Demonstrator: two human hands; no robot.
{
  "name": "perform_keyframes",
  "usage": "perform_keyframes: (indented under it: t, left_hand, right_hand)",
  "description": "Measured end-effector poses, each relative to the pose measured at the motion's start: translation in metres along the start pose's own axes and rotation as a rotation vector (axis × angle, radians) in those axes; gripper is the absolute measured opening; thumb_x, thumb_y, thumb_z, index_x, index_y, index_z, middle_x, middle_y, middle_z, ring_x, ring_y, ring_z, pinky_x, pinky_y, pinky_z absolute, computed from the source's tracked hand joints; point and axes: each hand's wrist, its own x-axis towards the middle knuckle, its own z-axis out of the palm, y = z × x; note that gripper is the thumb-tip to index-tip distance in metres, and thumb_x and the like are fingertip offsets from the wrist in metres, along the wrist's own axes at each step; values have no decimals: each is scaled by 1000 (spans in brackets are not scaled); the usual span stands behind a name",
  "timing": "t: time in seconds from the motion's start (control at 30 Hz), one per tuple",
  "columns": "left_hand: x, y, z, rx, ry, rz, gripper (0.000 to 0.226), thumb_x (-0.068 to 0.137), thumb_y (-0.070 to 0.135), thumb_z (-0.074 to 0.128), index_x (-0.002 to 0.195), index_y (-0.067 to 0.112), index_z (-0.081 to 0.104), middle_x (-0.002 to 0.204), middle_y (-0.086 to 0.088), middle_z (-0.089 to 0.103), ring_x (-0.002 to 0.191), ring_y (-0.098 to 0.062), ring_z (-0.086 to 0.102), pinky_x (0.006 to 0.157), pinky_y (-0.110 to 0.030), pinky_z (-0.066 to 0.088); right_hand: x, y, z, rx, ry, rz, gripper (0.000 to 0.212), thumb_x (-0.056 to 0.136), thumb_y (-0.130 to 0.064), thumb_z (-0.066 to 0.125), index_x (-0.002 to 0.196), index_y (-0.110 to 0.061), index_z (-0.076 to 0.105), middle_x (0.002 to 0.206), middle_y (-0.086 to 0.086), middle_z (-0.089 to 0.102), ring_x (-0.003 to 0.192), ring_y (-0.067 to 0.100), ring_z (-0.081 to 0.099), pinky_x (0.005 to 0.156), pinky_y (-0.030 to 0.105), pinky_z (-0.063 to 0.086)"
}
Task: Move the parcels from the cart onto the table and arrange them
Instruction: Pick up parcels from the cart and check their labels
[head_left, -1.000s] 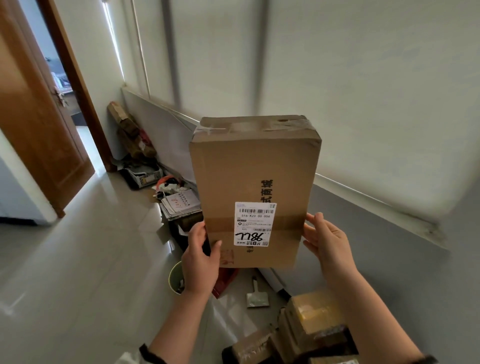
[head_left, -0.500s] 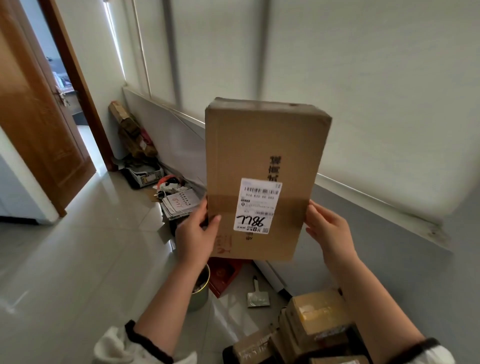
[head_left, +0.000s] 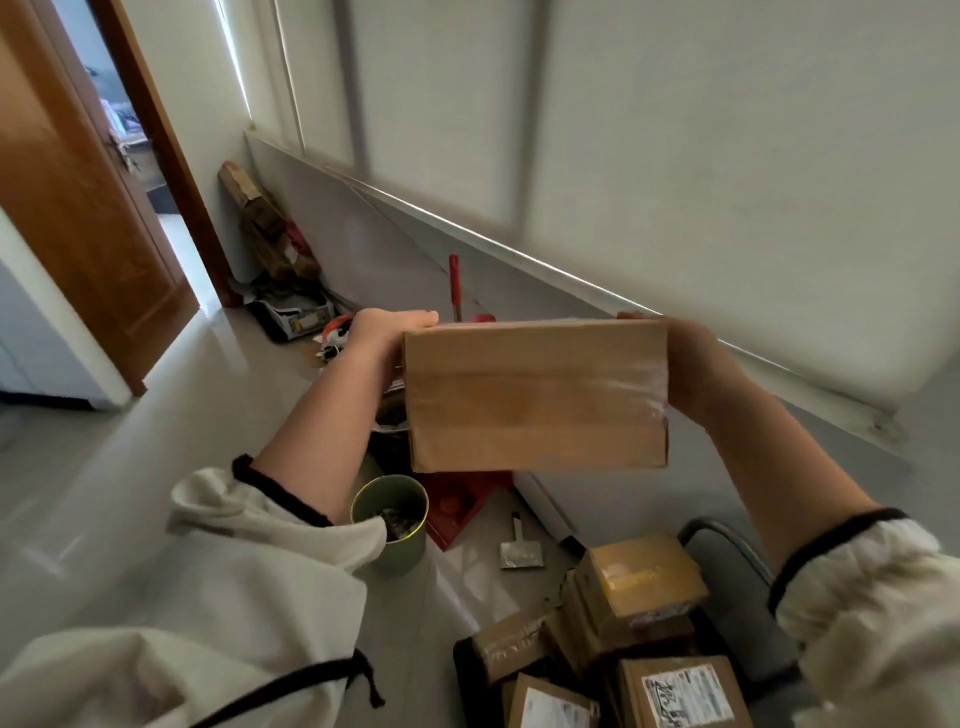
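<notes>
I hold a flat brown cardboard parcel (head_left: 535, 397) in the air in front of me, its taped end face turned toward me. My left hand (head_left: 382, 332) grips its left edge, fingers curled over the top. My right hand (head_left: 691, 364) grips the right edge the same way. Below, at the bottom right, the black cart (head_left: 727, 582) holds several more taped brown parcels (head_left: 644, 582), some with white labels. The table is not in view.
A green tin can (head_left: 389, 525), a red dustpan (head_left: 457, 512) and a small scraper (head_left: 521, 551) lie on the glossy floor under the parcel. More clutter sits along the grey wall (head_left: 374, 244). An open wooden door (head_left: 78, 208) stands at the left.
The parcel stood upright with its labelled face toward me; it has tipped away, so only its end face shows. Both hands moved up along its sides.
</notes>
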Motion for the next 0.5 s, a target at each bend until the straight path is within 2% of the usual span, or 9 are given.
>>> perform_keyframes:
  t: [0.03,0.1,0.13,0.2,0.27,0.33,0.37,0.4,0.5]
  left_hand:
    - [2,1,-1,6,-10,-61,16,96,18,48,106,11,59,119,-7,58,92,-20,58,84,-25,45]
    - [2,-2,-5,39,-137,-178,26,100,19,35,79,14,50,93,-5,58,73,-15,51,76,-24,42]
    - [-1,-6,-4,1,-155,-227,30,100,18,35,73,15,46,78,-3,55,66,-14,48,67,-23,43]
    - [-5,-8,-5,105,-149,-204,29,98,15,39,70,13,45,73,-5,53,62,-16,49,57,-24,48]
    - [-7,-7,-3,129,-111,-145,23,97,13,40,77,10,50,93,-12,57,75,-25,56,76,-34,51]
    - [-5,-6,-2,70,-93,-75,23,97,14,42,109,3,58,120,-19,57,105,-34,58,94,-42,47]
    - [-3,-7,-1,59,-93,-40,31,95,15,47,121,0,56,124,-18,57,110,-34,58,93,-41,48]
    - [-6,-6,-2,61,-83,16,34,93,19,54,120,0,58,115,-16,63,103,-30,62,85,-34,51]
    - [-20,-2,-3,91,-63,319,14,84,27,69,88,14,73,69,11,70,61,-1,64,51,-11,46]
  right_hand:
    - [0,2,1,4,-8,9,32,91,-2,41,66,-10,60,55,1,58,50,12,56,51,24,45]
    - [0,7,0,46,-4,38,50,91,-1,37,51,-12,66,46,-4,60,43,6,58,47,18,46]
    - [0,9,1,49,-3,46,49,90,-3,38,51,-12,67,49,-3,62,46,7,60,50,18,46]
    - [0,13,3,41,-9,67,31,90,-5,41,73,-9,67,66,3,65,60,15,62,63,25,48]
    - [-1,17,3,16,13,66,25,91,-2,42,78,-6,63,63,3,66,57,15,63,60,26,50]
    - [-2,17,2,6,55,50,27,91,1,43,72,-6,61,52,0,64,46,12,62,47,21,51]
    - [-2,14,1,49,66,72,27,92,-3,45,70,-7,62,52,1,63,45,13,62,44,20,50]
    - [-1,11,1,121,63,91,29,92,-11,48,69,-10,65,55,2,63,47,15,62,45,20,51]
    - [2,3,-4,252,18,71,37,93,-28,52,66,-19,76,63,-2,67,53,12,64,48,18,50]
